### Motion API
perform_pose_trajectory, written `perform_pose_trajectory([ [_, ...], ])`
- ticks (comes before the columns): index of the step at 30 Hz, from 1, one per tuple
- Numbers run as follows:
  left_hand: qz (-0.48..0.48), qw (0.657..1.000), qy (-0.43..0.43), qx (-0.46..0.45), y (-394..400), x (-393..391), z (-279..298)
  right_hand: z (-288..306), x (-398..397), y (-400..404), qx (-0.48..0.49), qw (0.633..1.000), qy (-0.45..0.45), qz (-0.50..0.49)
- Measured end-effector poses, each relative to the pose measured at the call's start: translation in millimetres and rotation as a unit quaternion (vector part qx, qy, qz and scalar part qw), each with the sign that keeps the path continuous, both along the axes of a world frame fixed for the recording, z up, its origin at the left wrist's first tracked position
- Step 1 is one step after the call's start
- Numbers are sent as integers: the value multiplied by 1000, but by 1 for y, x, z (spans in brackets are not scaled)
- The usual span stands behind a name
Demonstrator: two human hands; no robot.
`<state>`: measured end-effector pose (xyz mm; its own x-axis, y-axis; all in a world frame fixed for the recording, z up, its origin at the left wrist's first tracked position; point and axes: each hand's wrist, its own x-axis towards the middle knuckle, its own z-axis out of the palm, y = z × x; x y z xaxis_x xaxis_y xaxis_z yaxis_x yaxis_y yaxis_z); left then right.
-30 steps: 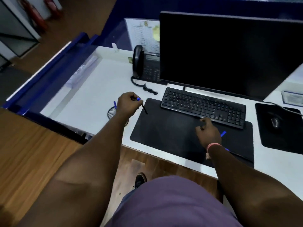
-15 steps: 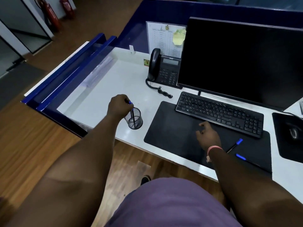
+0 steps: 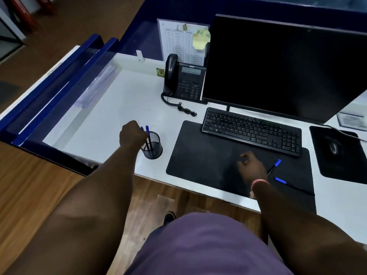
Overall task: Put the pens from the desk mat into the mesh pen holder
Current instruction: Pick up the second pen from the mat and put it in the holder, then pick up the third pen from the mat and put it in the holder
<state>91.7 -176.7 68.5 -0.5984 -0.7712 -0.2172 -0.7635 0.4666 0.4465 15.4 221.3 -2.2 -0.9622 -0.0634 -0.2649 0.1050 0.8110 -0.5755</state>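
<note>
Left hand (image 3: 133, 133) curled at the mesh holder's (image 3: 152, 146) nine o'clock, grip hidden; right hand (image 3: 250, 167) loose, empty; a nudge topples it

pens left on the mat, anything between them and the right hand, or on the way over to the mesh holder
Nothing visible does. The right hand hovers beside the two pens on the desk mat, bare mat between. The way left to the mesh pen holder crosses bare mat and white desk; the left hand is at its rim.

1. Mesh pen holder (image 3: 153, 145) just right of left hand (image 3: 132, 133), two pens (image 3: 148, 135) inside.
2. Desk mat (image 3: 206, 159) under right hand (image 3: 251, 165).
3. Two loose pens (image 3: 275, 165) just right of right hand, keyboard (image 3: 252, 131) behind.
</note>
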Motion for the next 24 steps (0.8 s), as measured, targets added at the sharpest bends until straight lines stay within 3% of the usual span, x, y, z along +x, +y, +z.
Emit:
perform_pose_trajectory([
  [10, -30, 998, 53, -19, 18, -28, 20, 2, -3, 7, -37, 999, 0, -27],
  [24, -199, 979, 30, 21, 178, -91, -7, 3, -6, 124, -31, 990, 5, -137],
])
